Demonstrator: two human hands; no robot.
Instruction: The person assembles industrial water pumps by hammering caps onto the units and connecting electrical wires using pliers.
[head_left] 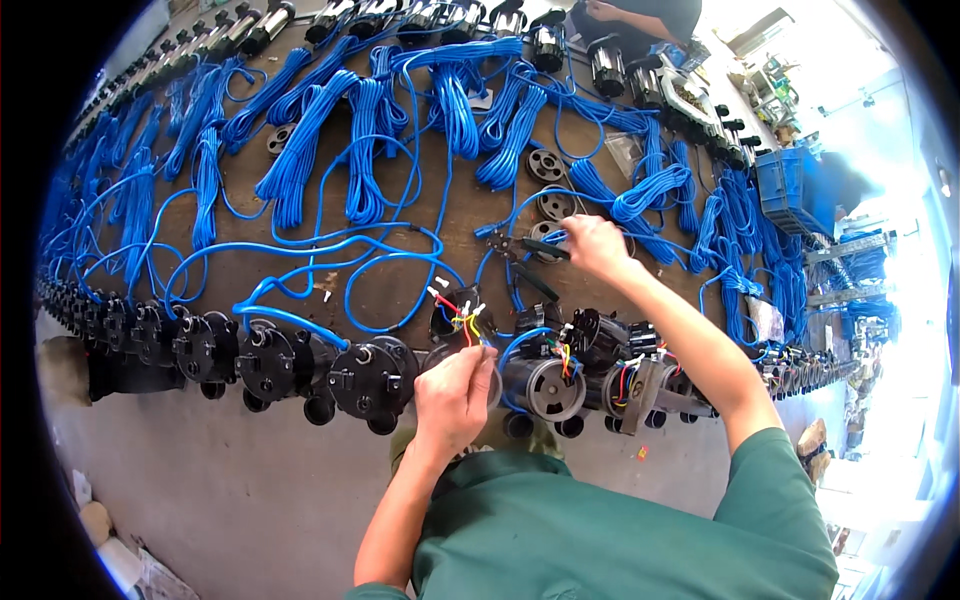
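Note:
At the bench's near edge my left hand (455, 395) is closed, its fingertips pinching thin coloured wires (464, 318). These are red and yellow, with small white tips, and rise out of an uncapped pump motor housing (440, 322) partly hidden by the hand. Further right and higher, my right hand (597, 247) grips one handle of black-handled wire pliers (515, 250). Their jaws point left and the handles are spread apart. Right of my left hand lies another open pump housing (556, 388) with coloured wires showing.
Capped black pumps (372, 380) line the near edge to the left. Bundled blue cables (320, 150) and loose loops cover much of the brown bench (400, 290). Round black covers (545, 165) lie mid-bench. A blue crate (795, 190) stands right; another person (650, 20) is across the bench.

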